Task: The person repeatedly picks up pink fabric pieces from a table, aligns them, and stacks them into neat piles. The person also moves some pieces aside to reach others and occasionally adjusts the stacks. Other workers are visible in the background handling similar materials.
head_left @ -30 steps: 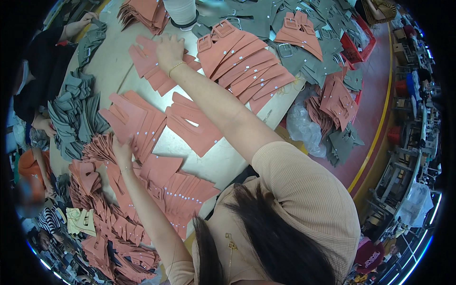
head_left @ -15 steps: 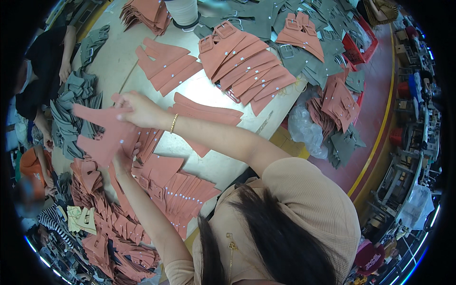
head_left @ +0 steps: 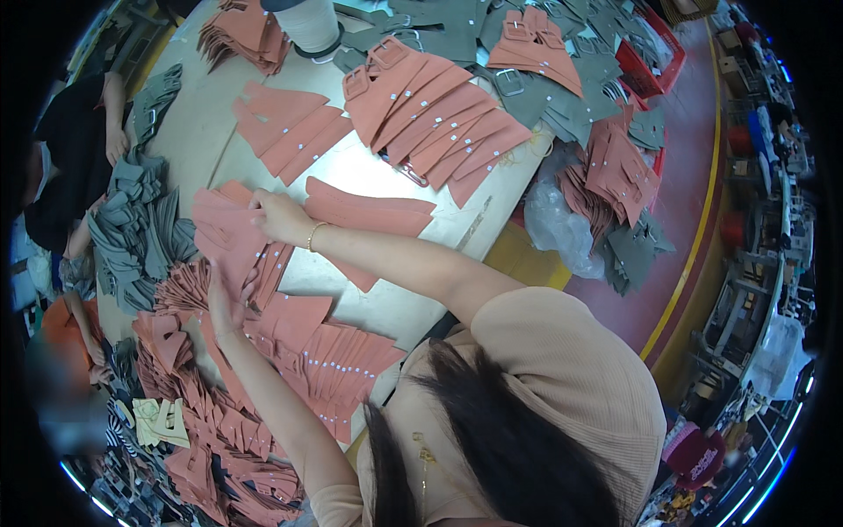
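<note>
My right hand [head_left: 277, 216] grips the top of a bundle of salmon-pink cut pieces [head_left: 226, 239] with small white dots, held over the left part of the pale table [head_left: 369, 176]. A gold bracelet sits on that wrist. My left hand [head_left: 225, 303] comes up from below and holds the bundle's lower edge, fingers pointing up along it. Under the bundle lie more pink pieces [head_left: 329, 360], fanned in rows. A single long pink strip [head_left: 373, 211] lies just right of my right hand.
Two fanned rows of pink pieces [head_left: 439, 119] [head_left: 290, 132] lie farther up the table. Grey pieces are heaped at the left [head_left: 140, 233] and at the top right [head_left: 549, 92]. A white cone [head_left: 309, 22], a red basket [head_left: 645, 63] and a plastic bag [head_left: 562, 230] ring the table. Another person in black [head_left: 66, 162] works at the left.
My right hand came back from the far row of pieces to the left of the table. Both hands lifted a bundle of pink pieces and now hold it lower, over the pile.
</note>
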Motion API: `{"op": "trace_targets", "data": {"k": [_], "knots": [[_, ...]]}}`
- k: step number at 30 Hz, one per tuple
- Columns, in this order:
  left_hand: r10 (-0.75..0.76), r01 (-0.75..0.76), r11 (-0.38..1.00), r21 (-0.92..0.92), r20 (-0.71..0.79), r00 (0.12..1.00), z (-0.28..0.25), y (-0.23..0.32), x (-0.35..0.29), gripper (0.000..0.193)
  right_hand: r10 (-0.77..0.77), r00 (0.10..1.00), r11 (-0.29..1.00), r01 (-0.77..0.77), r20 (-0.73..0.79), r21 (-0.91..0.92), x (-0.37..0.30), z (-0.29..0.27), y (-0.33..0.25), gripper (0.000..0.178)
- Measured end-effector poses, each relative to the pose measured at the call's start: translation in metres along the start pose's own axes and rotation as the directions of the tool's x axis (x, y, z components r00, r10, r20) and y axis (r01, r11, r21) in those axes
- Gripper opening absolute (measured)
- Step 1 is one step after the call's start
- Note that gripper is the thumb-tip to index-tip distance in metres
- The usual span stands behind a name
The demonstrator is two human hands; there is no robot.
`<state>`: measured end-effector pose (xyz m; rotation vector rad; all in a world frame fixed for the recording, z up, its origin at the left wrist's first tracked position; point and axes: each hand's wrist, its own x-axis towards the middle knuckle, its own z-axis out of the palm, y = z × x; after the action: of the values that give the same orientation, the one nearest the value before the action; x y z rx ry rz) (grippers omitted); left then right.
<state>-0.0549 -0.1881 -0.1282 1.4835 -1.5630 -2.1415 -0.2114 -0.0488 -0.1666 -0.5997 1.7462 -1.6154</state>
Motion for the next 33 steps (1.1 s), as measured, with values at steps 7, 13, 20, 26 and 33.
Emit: {"op": "trace_targets", "data": {"k": [7, 13, 20, 26, 33], "knots": [[0.088, -0.104, 0.991, 0.084, 0.173, 0.981, -0.017, -0.006, 0.015, 0.024, -0.057, 0.997, 0.998, 0.055, -0.044, -0.032, 0.005, 0.005, 0.007, 0.018], [0.106, -0.11, 0.992, 0.058, 0.066, 0.992, -0.012, -0.013, 0.02, 0.03, -0.266, 0.963, 0.847, 0.218, -0.033, -0.484, 0.0, -0.009, -0.014, 0.023], [0.129, -0.129, 0.983, 0.131, 0.008, 0.992, -0.003, -0.011, 0.014, 0.044, -0.414, 0.894, 0.604, 0.131, -0.17, -0.786, -0.031, -0.108, -0.071, 0.029], [0.111, -0.113, 0.987, 0.118, 0.018, 0.994, -0.005, -0.012, 0.016, 0.052, -0.183, 0.944, 0.655, -0.09, -0.273, -0.75, -0.053, -0.154, -0.076, 0.043], [0.099, -0.099, 0.988, 0.121, 0.002, 0.995, -0.004, -0.01, 0.014, 0.065, -0.186, 0.964, 0.571, -0.05, -0.188, -0.819, -0.082, -0.158, -0.043, 0.05]]}}
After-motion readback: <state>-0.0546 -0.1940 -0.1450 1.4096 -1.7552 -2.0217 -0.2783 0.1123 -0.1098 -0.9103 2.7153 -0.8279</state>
